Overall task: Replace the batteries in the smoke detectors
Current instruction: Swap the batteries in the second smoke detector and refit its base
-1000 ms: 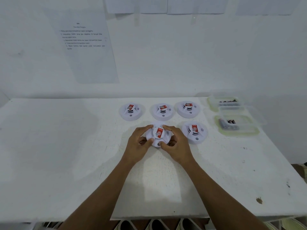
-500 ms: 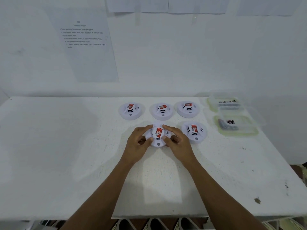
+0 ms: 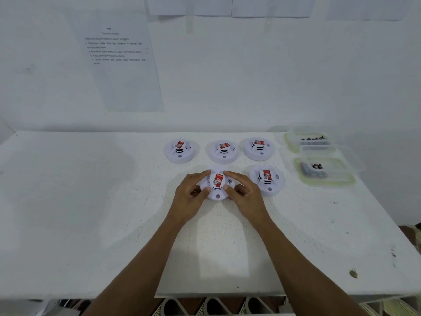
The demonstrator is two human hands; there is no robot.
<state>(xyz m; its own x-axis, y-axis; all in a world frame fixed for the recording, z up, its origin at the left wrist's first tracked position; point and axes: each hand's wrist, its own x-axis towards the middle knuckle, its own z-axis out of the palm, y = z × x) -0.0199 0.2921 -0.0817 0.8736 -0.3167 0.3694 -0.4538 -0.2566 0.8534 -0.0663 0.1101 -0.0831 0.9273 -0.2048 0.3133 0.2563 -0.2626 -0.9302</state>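
A white smoke detector with a red label on its raised centre is gripped from both sides on the white table, about midway between the far and near edges and somewhat toward the right edge. The left hand is curled round its left side, the forefinger laid along the far rim and the thumb pressed on the nearer part. The right hand is curled round its right side in the same way, so that the detector is clamped between the two hands. Whether its base is lifted off the table cannot be told. A second detector is set just beside the right hand, on the side of the right edge. Three more are lined up nearer the far edge: a left detector, a middle detector and a right detector, each set apart from its neighbours. Toward the far right corner two clear plastic containers are placed one behind the other. In the nearer container dark batteries are laid, and more small dark cells are seen in the farther container. A printed sheet is fixed to the wall behind the far edge.
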